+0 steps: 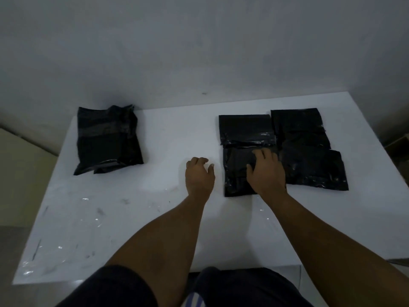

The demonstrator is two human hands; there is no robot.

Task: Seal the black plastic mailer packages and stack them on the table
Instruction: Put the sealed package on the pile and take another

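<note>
Several black plastic mailers lie on the white table point(155, 218). A group of them sits at the right: a near-left mailer point(235, 173), one behind it point(245, 129), a far-right one point(296, 122) and a near-right one point(314, 169). My right hand point(266, 171) rests on the near-left mailer with fingers spread and slightly bent over it. My left hand point(199, 173) hovers or rests on the bare table just left of that mailer, fingers loosely curled, holding nothing. A separate bulky mailer stack point(108, 140) sits at the far left.
A grey wall stands right behind the table. The tabletop carries scuff marks and shiny film at the near left. A beige surface point(20, 173) lies beyond the left edge. My dark shorts show at the bottom edge.
</note>
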